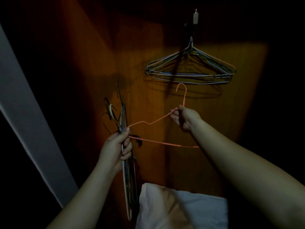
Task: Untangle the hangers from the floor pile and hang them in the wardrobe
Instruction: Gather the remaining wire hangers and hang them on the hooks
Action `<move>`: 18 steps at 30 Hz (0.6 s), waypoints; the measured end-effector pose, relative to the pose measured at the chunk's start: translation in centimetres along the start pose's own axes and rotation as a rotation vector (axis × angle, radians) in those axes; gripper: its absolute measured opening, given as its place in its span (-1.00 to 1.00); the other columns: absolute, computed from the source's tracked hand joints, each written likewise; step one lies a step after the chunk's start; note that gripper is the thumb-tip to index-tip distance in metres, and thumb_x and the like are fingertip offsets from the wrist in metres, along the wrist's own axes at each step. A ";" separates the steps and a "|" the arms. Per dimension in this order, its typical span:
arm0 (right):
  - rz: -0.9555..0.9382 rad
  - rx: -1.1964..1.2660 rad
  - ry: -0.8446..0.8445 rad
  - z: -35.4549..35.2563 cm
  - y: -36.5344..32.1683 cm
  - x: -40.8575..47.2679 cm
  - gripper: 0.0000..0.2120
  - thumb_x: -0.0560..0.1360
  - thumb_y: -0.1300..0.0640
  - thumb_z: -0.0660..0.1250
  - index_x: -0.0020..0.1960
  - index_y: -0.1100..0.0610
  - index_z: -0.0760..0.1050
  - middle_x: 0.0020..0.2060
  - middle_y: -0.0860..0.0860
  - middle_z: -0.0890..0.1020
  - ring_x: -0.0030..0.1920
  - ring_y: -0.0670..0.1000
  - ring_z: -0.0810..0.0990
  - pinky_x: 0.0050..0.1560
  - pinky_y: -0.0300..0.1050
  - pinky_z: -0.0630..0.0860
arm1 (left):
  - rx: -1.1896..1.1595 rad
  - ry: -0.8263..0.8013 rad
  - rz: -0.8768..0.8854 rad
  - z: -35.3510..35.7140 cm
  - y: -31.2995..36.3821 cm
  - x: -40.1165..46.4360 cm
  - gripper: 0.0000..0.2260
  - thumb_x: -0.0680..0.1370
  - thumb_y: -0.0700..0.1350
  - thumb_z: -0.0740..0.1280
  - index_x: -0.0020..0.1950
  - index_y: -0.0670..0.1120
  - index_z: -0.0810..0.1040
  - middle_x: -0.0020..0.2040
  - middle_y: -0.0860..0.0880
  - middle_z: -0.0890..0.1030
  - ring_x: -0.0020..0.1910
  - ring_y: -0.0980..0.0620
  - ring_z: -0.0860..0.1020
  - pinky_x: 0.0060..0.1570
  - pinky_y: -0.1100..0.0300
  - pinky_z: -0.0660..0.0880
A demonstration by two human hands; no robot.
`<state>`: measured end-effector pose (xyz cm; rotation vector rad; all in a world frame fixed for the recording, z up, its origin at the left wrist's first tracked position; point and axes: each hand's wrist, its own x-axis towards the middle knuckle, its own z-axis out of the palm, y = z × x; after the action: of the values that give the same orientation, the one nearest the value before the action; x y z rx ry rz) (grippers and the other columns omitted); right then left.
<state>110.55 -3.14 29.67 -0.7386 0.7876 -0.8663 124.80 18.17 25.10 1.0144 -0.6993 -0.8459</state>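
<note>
Right hand: the right hand (183, 118) pinched the orange wire hanger (158, 119) at the base of its neck, thumb and fingers curled round the wire just below the hook, so that the hook stood free and pointed up toward the hung set.
Left hand: the left hand (118, 146) was wrapped round a bundle of remaining hangers (127, 164), gripping them edge-on at about mid-length; their hooks fanned out above the fist and their long bars hung below it.
Why the split: judged from the grips, the bundle was held still as an anchor while the other hand drew one hanger out sideways.
Tangle point: the orange hanger's left shoulder lay against the left thumb and the bundle; whether it was caught there or only touching could not be told in the dim light.
Hung hangers: a cluster of wire hangers (189, 70) hung from a small wall hook (195, 17) on the wooden wardrobe panel (102, 63), directly above the orange hanger's hook, near but apart.
Below: a white pillow (181, 207) lay under the arms at the bottom edge of the view.
Progress: several hung, one in transit, a handful left.
</note>
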 end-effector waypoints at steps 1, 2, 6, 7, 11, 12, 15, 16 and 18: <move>0.008 -0.082 -0.019 -0.1 -0.1 -0.3 -0.69 0.66 0.03 0.14 0.22 0.24 0.46 0.05 0.15 0.67 -0.20 0.04 0.69 -0.52 -0.25 0.53 | -0.006 -0.005 0.017 0.0 0.3 0.0 -0.82 0.59 -0.11 0.28 -0.18 -0.14 0.41 -0.45 -0.05 0.29 -0.63 0.10 0.23 -0.62 0.33 0.05; 0.008 -0.165 -0.044 -0.1 -0.1 -0.3 -0.67 0.67 0.01 0.13 0.23 0.24 0.46 0.03 0.15 0.67 -0.20 0.03 0.69 -0.52 -0.26 0.52 | -0.002 0.001 0.029 0.1 0.7 0.0 -0.84 0.59 -0.13 0.27 -0.16 -0.16 0.41 -0.45 -0.06 0.29 -0.63 0.09 0.22 -0.59 0.31 0.02; -0.108 -0.540 -0.046 -0.5 -1.0 -0.4 -0.64 0.65 -0.02 0.15 0.16 0.26 0.52 -0.11 0.14 0.67 -0.20 0.04 0.67 -0.44 -0.23 0.52 | -0.018 0.005 0.100 0.3 0.8 0.3 -0.85 0.60 -0.18 0.27 -0.18 -0.11 0.45 -0.47 -0.05 0.30 -0.63 0.10 0.21 -0.59 0.35 0.02; -0.182 -0.722 -0.023 -0.8 -1.1 0.0 -0.63 0.64 -0.04 0.17 0.11 0.25 0.54 -0.15 0.12 0.67 -0.22 0.04 0.66 -0.38 -0.20 0.53 | -0.018 0.017 0.104 0.4 1.0 0.3 -0.84 0.60 -0.19 0.26 -0.19 -0.11 0.45 -0.48 -0.04 0.30 -0.63 0.11 0.21 -0.62 0.38 0.05; -0.631 -1.256 0.187 -1.9 -1.4 2.5 -0.68 0.57 -0.15 0.26 -0.02 0.13 0.50 -0.17 0.05 0.59 -0.13 0.07 0.60 -0.12 -0.01 0.57 | -0.033 0.015 0.108 0.3 1.7 0.3 -0.88 0.52 -0.16 0.30 -0.20 -0.13 0.43 -0.48 -0.03 0.31 -0.65 0.14 0.22 -0.68 0.41 0.12; -0.677 -1.291 0.203 -2.1 -1.4 2.9 -0.66 0.56 -0.17 0.26 0.04 0.12 0.49 -0.08 0.06 0.58 -0.05 0.08 0.58 -0.04 0.04 0.58 | -0.033 0.014 0.111 0.1 1.8 0.3 -0.88 0.51 -0.15 0.30 -0.20 -0.12 0.43 -0.48 -0.03 0.31 -0.65 0.14 0.23 -0.68 0.41 0.13; -0.591 -1.331 0.110 -2.1 -1.7 3.7 -0.53 0.60 -0.19 0.15 0.29 0.16 0.44 0.18 0.12 0.53 0.15 0.11 0.53 0.16 0.11 0.51 | -0.068 0.016 0.110 0.0 2.2 0.2 -0.92 0.50 -0.15 0.29 -0.18 -0.11 0.44 -0.49 -0.01 0.31 -0.65 0.16 0.23 -0.69 0.41 0.11; -0.556 -1.308 0.063 -2.1 -1.9 3.8 -0.51 0.62 -0.19 0.11 0.31 0.17 0.43 0.19 0.13 0.54 0.13 0.10 0.54 0.14 0.07 0.51 | -0.073 0.017 0.107 0.0 2.3 0.2 -0.92 0.50 -0.16 0.28 -0.18 -0.12 0.44 -0.49 -0.01 0.31 -0.65 0.16 0.22 -0.68 0.41 0.10; -0.547 -1.224 -0.029 -1.8 -2.3 3.6 -0.54 0.64 -0.16 0.07 0.24 0.16 0.50 0.11 0.10 0.61 0.04 0.06 0.58 0.06 0.02 0.51 | -0.071 0.005 0.105 0.1 2.6 0.2 -0.90 0.51 -0.15 0.27 -0.18 -0.13 0.42 -0.49 -0.01 0.30 -0.65 0.17 0.22 -0.68 0.41 0.08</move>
<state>109.71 -7.67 29.57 -2.1109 1.0927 -0.7846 125.55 18.64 27.57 0.9087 -0.7072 -0.7716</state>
